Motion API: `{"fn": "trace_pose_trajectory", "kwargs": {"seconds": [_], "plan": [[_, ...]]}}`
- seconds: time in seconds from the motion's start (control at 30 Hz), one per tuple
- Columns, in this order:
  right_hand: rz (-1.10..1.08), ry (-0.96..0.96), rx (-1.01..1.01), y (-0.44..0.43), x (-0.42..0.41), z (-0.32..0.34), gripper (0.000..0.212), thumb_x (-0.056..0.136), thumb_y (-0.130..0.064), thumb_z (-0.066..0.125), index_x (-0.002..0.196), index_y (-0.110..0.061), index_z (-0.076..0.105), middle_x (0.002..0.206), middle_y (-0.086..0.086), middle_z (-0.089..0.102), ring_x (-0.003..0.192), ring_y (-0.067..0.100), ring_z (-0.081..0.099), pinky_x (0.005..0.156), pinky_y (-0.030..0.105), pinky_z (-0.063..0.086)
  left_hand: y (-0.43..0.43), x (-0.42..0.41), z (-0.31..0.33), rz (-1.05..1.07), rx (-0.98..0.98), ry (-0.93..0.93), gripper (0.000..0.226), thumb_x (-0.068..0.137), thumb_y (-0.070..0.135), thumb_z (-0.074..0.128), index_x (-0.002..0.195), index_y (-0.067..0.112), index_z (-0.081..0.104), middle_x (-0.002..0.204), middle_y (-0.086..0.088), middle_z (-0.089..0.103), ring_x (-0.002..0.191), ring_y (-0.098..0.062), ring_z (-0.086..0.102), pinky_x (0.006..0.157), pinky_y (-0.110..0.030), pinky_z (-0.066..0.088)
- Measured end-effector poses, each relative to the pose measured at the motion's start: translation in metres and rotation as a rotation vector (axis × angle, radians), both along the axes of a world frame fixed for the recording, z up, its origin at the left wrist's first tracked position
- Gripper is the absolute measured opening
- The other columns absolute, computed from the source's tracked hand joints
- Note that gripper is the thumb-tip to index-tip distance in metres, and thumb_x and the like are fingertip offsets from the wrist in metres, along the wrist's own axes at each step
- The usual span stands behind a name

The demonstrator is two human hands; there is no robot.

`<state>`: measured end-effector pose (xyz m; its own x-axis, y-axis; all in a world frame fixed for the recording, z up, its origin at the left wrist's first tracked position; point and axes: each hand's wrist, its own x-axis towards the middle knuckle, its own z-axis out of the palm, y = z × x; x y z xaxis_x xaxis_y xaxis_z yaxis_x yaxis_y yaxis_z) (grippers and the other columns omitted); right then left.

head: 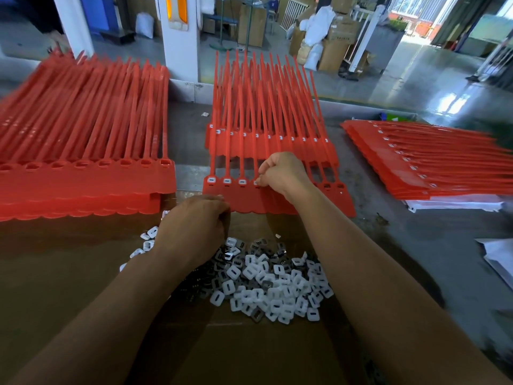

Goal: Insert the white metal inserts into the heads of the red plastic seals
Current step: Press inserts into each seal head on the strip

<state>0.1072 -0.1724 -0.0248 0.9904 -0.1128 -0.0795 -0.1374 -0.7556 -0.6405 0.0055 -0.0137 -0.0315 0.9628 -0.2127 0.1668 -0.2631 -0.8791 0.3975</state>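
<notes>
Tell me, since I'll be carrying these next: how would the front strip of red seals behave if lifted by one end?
Probably floppy: the strip is thin, joined plastic, so it would likely sag. Its long narrow tails would probably droop. Likely light, even with white inserts seated.

L hand (194,227) knuckles up, fingers curled under, contents hidden. R hand (280,170) ahead-right of it, fingertips pinching white insert (257,183). Forearms bare.

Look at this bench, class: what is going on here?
A person is filling a strip of red seals. The right hand pinches a white insert at the fourth head; three heads left of it are filled, those to its right empty. The left hand, fingers curled, hovers over the loose insert pile on cardboard.
</notes>
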Motion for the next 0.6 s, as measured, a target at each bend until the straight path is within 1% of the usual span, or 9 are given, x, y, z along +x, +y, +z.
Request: {"fn": "trace_pose_trajectory", "kwargs": {"seconds": [0.17, 0.3, 0.33, 0.4, 0.43, 0.5, 0.53, 0.6], "plan": [[0.028, -0.014, -0.005, -0.001, -0.001, -0.002, 0.018, 0.079, -0.013, 0.07, 0.068, -0.021, 0.058, 0.072, -0.006, 0.058, 0.071, 0.011, 0.055, 0.072, 0.032, 0.05, -0.001, 0.0, 0.001, 0.002, -0.001, 0.003, 0.031, 0.088, 0.008, 0.044, 0.108, 0.012, 0.066, 0.121, -0.001, 0.061, 0.106, -0.019, 0.056, 0.086, -0.029, 0.042], [0.081, -0.111, -0.003, -0.003, -0.009, -0.008, 0.026, 0.079, -0.016, 0.071, 0.066, -0.028, 0.052, 0.07, -0.012, 0.052, 0.076, 0.01, 0.053, 0.068, 0.027, 0.043, -0.001, -0.001, 0.002, 0.004, 0.003, 0.013, 0.031, 0.088, 0.009, 0.043, 0.108, 0.012, 0.066, 0.121, -0.001, 0.06, 0.107, -0.02, 0.055, 0.088, -0.031, 0.044], [0.098, -0.123, 0.011, -0.005, -0.011, -0.009, 0.025, 0.08, -0.016, 0.071, 0.068, -0.029, 0.053, 0.071, -0.013, 0.053, 0.077, 0.01, 0.055, 0.068, 0.027, 0.043, -0.001, -0.001, 0.002, 0.003, 0.006, 0.017, 0.031, 0.088, 0.008, 0.043, 0.109, 0.012, 0.066, 0.122, -0.001, 0.06, 0.108, -0.02, 0.055, 0.089, -0.032, 0.044], [0.143, -0.105, 0.089, -0.009, -0.016, -0.009, 0.02, 0.081, -0.016, 0.07, 0.072, -0.028, 0.056, 0.077, -0.011, 0.058, 0.083, 0.012, 0.058, 0.074, 0.028, 0.048, -0.001, -0.002, 0.003, -0.001, 0.012, 0.02, 0.032, 0.088, 0.009, 0.043, 0.109, 0.012, 0.066, 0.122, -0.001, 0.06, 0.109, -0.02, 0.055, 0.089, -0.032, 0.045], [0.164, -0.091, 0.138, -0.011, -0.019, -0.008, 0.017, 0.081, -0.016, 0.069, 0.075, -0.027, 0.058, 0.081, -0.01, 0.06, 0.085, 0.011, 0.059, 0.076, 0.027, 0.049, -0.001, -0.002, 0.003, -0.002, 0.012, 0.019, 0.031, 0.088, 0.009, 0.042, 0.109, 0.011, 0.066, 0.122, -0.001, 0.06, 0.109, -0.02, 0.055, 0.09, -0.033, 0.045], [0.194, -0.091, 0.195, -0.016, -0.026, -0.005, 0.014, 0.082, -0.016, 0.069, 0.08, -0.026, 0.06, 0.086, -0.012, 0.06, 0.087, 0.006, 0.057, 0.073, 0.019, 0.045, 0.0, -0.002, 0.004, -0.003, 0.009, 0.017, 0.031, 0.089, 0.009, 0.042, 0.109, 0.011, 0.066, 0.123, -0.001, 0.059, 0.109, -0.02, 0.055, 0.09, -0.034, 0.045], [0.206, -0.099, 0.198, -0.018, -0.03, -0.003, 0.014, 0.082, -0.015, 0.068, 0.082, -0.026, 0.06, 0.087, -0.013, 0.06, 0.087, 0.003, 0.056, 0.071, 0.015, 0.042, 0.0, -0.002, 0.004, -0.004, 0.008, 0.016, 0.032, 0.089, 0.008, 0.042, 0.109, 0.011, 0.066, 0.124, -0.001, 0.059, 0.11, -0.02, 0.055, 0.091, -0.033, 0.045], [0.243, -0.113, 0.167, -0.02, -0.039, 0.002, 0.015, 0.082, -0.016, 0.068, 0.082, -0.028, 0.059, 0.086, -0.016, 0.058, 0.084, -0.003, 0.053, 0.067, 0.012, 0.037, -0.001, -0.002, 0.004, -0.005, 0.006, 0.02, 0.031, 0.089, 0.008, 0.042, 0.109, 0.011, 0.066, 0.124, -0.002, 0.059, 0.11, -0.02, 0.055, 0.091, -0.033, 0.045]]}}
